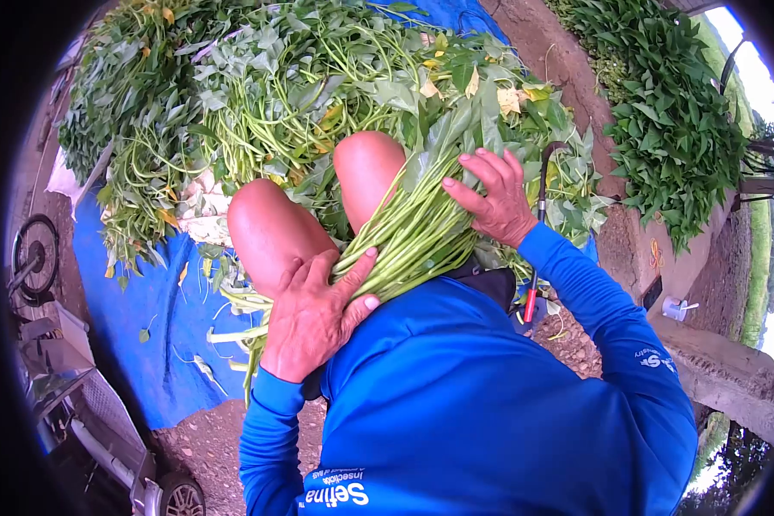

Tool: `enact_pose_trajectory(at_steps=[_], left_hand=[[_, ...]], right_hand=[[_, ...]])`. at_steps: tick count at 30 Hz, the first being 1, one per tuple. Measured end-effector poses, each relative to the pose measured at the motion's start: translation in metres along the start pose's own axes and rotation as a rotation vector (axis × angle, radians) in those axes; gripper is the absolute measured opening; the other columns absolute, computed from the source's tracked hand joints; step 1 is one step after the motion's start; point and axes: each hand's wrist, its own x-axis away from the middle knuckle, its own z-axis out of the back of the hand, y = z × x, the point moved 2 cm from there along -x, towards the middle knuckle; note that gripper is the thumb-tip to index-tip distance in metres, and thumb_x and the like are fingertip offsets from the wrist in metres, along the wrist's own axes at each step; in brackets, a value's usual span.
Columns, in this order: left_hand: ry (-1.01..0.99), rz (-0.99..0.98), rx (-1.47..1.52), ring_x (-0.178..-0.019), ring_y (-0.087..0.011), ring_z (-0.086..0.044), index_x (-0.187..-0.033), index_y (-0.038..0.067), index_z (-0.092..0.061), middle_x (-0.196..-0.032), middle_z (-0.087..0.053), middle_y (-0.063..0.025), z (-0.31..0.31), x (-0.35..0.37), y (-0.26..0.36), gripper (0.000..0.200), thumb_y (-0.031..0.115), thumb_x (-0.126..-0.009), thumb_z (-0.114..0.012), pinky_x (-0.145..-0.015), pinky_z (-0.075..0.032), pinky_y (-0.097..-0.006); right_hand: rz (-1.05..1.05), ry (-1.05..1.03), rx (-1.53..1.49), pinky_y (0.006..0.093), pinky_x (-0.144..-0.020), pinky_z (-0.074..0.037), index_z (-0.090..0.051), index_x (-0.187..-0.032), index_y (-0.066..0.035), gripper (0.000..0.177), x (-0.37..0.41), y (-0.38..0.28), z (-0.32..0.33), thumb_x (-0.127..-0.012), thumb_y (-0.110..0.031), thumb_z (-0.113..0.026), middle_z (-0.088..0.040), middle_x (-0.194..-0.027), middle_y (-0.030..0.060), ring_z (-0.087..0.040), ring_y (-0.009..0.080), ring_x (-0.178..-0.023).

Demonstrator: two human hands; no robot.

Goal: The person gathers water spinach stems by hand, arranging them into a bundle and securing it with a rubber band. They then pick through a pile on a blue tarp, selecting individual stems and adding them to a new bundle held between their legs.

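Note:
A bundle of long green stems (413,228) lies across my lap, its leaves toward the upper right and its cut ends at the lower left. My left hand (314,310) is wrapped over the lower part of the stems, thumb and index finger on top. Near the leafy end, my right hand (494,193) rests against the bundle's right side with its fingers apart. Beside my right forearm is a sickle (543,185) with a red handle (531,304).
A large heap of leafy stems (258,95) lies ahead on a blue tarp (138,318). More greens (671,129) are piled at the upper right. A white cup (678,308) stands at the right. A wheel (35,258) and a vehicle part (103,430) are at the left.

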Motion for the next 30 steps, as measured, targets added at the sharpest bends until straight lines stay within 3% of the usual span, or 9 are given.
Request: enact_pose_trajectory(at_steps=[6, 9, 13, 16, 18, 19, 22, 28, 30], left_hand=[[0.003, 0.037, -0.078, -0.105, -0.0422, -0.068, -0.152, 0.029, -0.064, -0.138, -0.062, -0.0231, -0.006, 0.011, 0.017, 0.055, 0.036, -0.099, -0.073, -0.094, -0.055, -0.0511], [0.016, 0.032, -0.071, -0.108, -0.0368, -0.066, -0.152, 0.031, -0.065, -0.138, -0.062, -0.0193, -0.009, 0.015, 0.018, 0.055, 0.037, -0.098, -0.074, -0.091, -0.053, -0.0476], [0.05, -0.009, -0.076, -0.107, -0.0362, -0.066, -0.151, 0.031, -0.066, -0.137, -0.063, -0.0185, -0.011, 0.016, 0.021, 0.054, 0.037, -0.097, -0.074, -0.093, -0.052, -0.047], [0.055, 0.004, -0.072, -0.106, -0.0358, -0.066, -0.15, 0.032, -0.067, -0.137, -0.063, -0.0177, -0.013, 0.019, 0.021, 0.053, 0.037, -0.097, -0.074, -0.093, -0.052, -0.047], [0.078, -0.006, -0.094, -0.11, -0.0358, -0.064, -0.149, 0.031, -0.067, -0.138, -0.063, -0.0183, -0.015, 0.023, 0.017, 0.054, 0.039, -0.096, -0.075, -0.094, -0.052, -0.0467], [0.066, 0.006, -0.1, -0.112, -0.0361, -0.064, -0.149, 0.03, -0.067, -0.138, -0.062, -0.0185, -0.016, 0.031, 0.014, 0.054, 0.04, -0.096, -0.075, -0.094, -0.052, -0.0467], [0.11, 0.099, -0.159, -0.125, -0.0381, -0.06, -0.15, 0.022, -0.066, -0.144, -0.058, -0.0207, -0.019, 0.068, -0.002, 0.061, 0.043, -0.094, -0.077, -0.104, -0.049, -0.0499], [0.006, 0.368, -0.389, -0.146, -0.0413, -0.048, -0.169, 0.014, -0.035, -0.161, -0.044, -0.022, -0.023, 0.114, -0.001, 0.087, 0.026, -0.092, -0.075, -0.123, -0.037, -0.0567], [0.104, 0.389, -0.203, -0.13, -0.0412, -0.058, -0.154, 0.005, -0.044, -0.142, -0.057, -0.0209, -0.022, 0.111, -0.01, 0.085, 0.018, -0.079, -0.082, -0.117, -0.042, -0.0579]], right_hand=[[-0.454, -0.276, 0.409, 0.0631, -0.122, -0.033, -0.045, -0.163, -0.023, 0.09, 0.032, 0.111, 0.05, -0.082, -0.016, -0.083, -0.04, -0.168, 0.018, -0.041, 0.0489, -0.15], [-1.151, -0.285, -0.005, 0.0511, -0.119, -0.042, -0.054, -0.156, -0.012, 0.072, -0.036, 0.157, 0.177, -0.09, -0.026, -0.08, -0.052, -0.158, 0.0255, -0.051, 0.0477, -0.144], [-0.425, 0.015, 0.411, 0.0415, -0.116, -0.045, -0.061, -0.149, -0.006, 0.063, -0.105, 0.068, 0.182, -0.092, -0.027, -0.079, -0.061, -0.15, 0.0219, -0.06, 0.0355, -0.137], [-0.312, 0.034, -0.63, 0.036, -0.105, -0.052, -0.065, -0.141, -0.002, 0.05, -0.168, -0.045, 0.13, -0.098, -0.021, -0.08, -0.071, -0.131, 0.0166, -0.069, 0.0243, -0.121], [-0.375, -0.518, -1.403, 0.0326, -0.085, -0.057, -0.074, -0.115, 0.002, 0.041, -0.174, -0.117, 0.045, -0.104, -0.037, -0.075, -0.074, -0.101, 0.0097, -0.071, 0.0155, -0.097], [-0.383, -0.795, -1.189, 0.0346, -0.083, -0.057, -0.074, -0.1, 0.002, 0.057, -0.176, -0.137, 0.014, -0.104, -0.055, -0.068, -0.072, -0.095, 0.0124, -0.071, 0.0217, -0.09], [-0.265, -0.85, -1.116, 0.0415, -0.084, -0.057, -0.071, -0.102, 0.003, 0.075, -0.148, -0.167, -0.028, -0.097, -0.072, -0.065, -0.071, -0.098, 0.0176, -0.071, 0.0327, -0.091], [0.187, -0.901, -0.908, 0.0508, -0.095, -0.054, -0.061, -0.124, 0.006, 0.092, -0.139, -0.176, -0.012, -0.074, -0.068, -0.087, -0.07, -0.111, 0.0249, -0.069, 0.0437, -0.106], [0.171, -1.022, -0.869, 0.05, -0.098, -0.053, -0.06, -0.126, 0.005, 0.088, -0.14, -0.18, -0.016, -0.071, -0.057, -0.09, -0.068, -0.116, 0.0256, -0.068, 0.0439, -0.111]])
